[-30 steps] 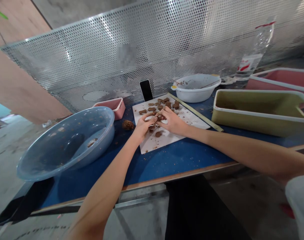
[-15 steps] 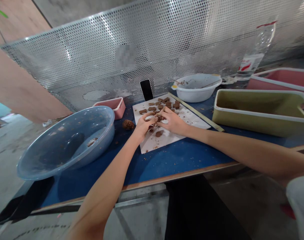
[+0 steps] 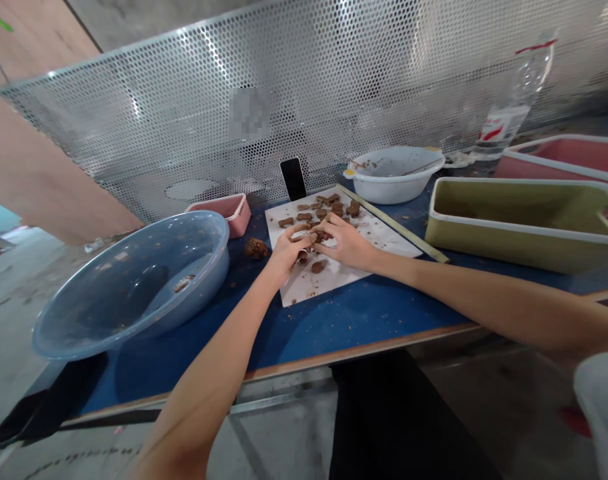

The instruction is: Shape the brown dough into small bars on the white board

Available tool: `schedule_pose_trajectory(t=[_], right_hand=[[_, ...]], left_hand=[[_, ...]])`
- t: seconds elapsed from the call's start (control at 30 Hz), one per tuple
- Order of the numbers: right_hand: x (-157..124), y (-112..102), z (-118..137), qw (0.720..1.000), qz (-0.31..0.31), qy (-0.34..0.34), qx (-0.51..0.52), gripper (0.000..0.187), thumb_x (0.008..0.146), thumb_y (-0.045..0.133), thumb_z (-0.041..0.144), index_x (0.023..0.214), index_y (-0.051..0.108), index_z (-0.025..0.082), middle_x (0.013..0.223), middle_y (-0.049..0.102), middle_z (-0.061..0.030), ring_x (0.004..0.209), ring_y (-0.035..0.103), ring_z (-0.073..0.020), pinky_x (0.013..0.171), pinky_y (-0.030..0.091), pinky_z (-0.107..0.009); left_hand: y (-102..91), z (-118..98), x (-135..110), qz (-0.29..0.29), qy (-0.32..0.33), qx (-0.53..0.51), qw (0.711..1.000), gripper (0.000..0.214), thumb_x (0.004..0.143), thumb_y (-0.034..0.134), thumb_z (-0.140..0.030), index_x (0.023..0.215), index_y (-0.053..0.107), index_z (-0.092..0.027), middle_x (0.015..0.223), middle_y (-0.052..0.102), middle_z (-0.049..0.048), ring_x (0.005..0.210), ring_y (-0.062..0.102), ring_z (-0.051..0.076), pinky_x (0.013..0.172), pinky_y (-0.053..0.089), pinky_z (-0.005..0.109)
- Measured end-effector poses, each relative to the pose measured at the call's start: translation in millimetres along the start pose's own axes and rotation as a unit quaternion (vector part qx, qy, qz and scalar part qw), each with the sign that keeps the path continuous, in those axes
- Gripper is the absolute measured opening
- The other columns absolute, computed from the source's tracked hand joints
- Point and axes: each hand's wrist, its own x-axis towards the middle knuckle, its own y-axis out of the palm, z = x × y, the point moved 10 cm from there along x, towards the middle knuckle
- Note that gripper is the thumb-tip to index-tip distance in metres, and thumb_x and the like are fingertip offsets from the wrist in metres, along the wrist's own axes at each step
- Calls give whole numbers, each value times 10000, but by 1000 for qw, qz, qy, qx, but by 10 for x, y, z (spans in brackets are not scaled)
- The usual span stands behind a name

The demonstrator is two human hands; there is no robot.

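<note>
Over a white board (image 3: pixel 299 290), my left hand (image 3: pixel 285 255) and my right hand (image 3: pixel 348 245) meet with fingertips together. Their curled fingers close on a brown, dough-like piece (image 3: pixel 323 237), mostly hidden by the fingers. A small rounded object with a pale rim (image 3: pixel 303 254) shows under my left hand; its kind is unclear. Just in front of the hands lies a flat brown disc (image 3: pixel 318 267). Beyond them, several shaped brown pieces (image 3: pixel 305 217), some bone-like, lie on the board among crumbs. A rough brown lump (image 3: pixel 256 249) sits left of the board on the blue table.
A large blue basin (image 3: pixel 134 287) and a small pink bin (image 3: pixel 239 217) stand left. A phone (image 3: pixel 293 179) leans against the perforated metal screen (image 3: pixel 184 120). Right are a pale strip (image 3: pixel 394 225), a white basin (image 3: pixel 391 190), an olive bin (image 3: pixel 504 230) and a bottle (image 3: pixel 504 120).
Both hands stay in almost the same place and pose, fingertips still together over the board. The view has shifted very slightly; nothing else visibly differs.
</note>
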Motion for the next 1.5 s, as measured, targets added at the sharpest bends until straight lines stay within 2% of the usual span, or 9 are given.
schedule_pose_trajectory(t=[0.43,0.6,0.83,0.97,1.13,1.2,1.27,1.37,1.5], right_hand=[[-2,-18,23,1000,-8,-6,3,259,1026,695,404,1209,735,225,1055,618,-84,973,656,-265,920,609,-473],[-1,-8,-19,1000,-4,2,0,270,1025,705,430,1187,721,215,1070,618,-88,963,648,-265,912,603,-469],[19,-24,-58,1000,3,25,6,315,1048,669,506,1103,727,201,1092,642,-95,942,644,-246,914,589,-441],[20,2,-37,1000,13,26,11,347,1085,606,524,1057,735,203,1065,642,-89,942,646,-242,930,577,-434],[32,-25,-31,1000,14,11,-7,311,1067,651,494,1111,737,198,1042,631,-82,908,636,-232,870,572,-400],[59,-51,-10,999,40,-18,-30,299,1071,658,475,1145,749,199,1063,642,-88,924,645,-234,868,564,-391],[76,-44,48,990,99,-76,-71,299,1068,675,482,1145,773,210,1094,664,-95,968,660,-246,891,550,-390],[36,-5,104,957,206,-152,-134,315,1040,719,531,1081,815,234,1039,686,-82,978,666,-257,863,518,-377],[-9,-32,56,938,286,-132,-144,399,992,746,633,981,841,246,940,685,-54,874,651,-229,739,450,-341]], left_hand=[[-15,17,20,0,2,-1,1000,685,524,1080,-343,1103,745,-194,762,688,-6,602,539,108,559,350,255],[-39,16,30,-15,2,-8,1000,546,649,1019,-461,1037,756,-181,808,708,29,617,558,119,545,353,255],[-210,0,75,-64,18,-21,998,386,711,908,-393,986,747,-175,843,729,45,619,597,130,550,398,251],[-241,0,77,-76,13,-26,997,359,712,842,-329,1021,757,-168,827,727,43,614,600,130,551,405,246],[-244,-21,55,-88,10,-29,996,335,695,789,-285,1007,758,-168,774,707,27,613,597,131,561,404,241],[-245,-32,51,-87,13,-31,996,317,706,769,-286,1001,751,-172,767,714,33,616,597,137,571,406,243],[-236,-31,50,-82,12,-31,996,299,732,741,-299,1005,743,-177,775,731,48,629,606,146,581,408,246],[-233,-18,45,-80,6,-31,996,284,760,708,-313,1010,729,-179,786,745,58,632,609,148,585,406,243],[-227,-15,35,-78,-1,-33,996,288,765,698,-313,1018,719,-177,784,742,52,622,596,137,588,405,235]])
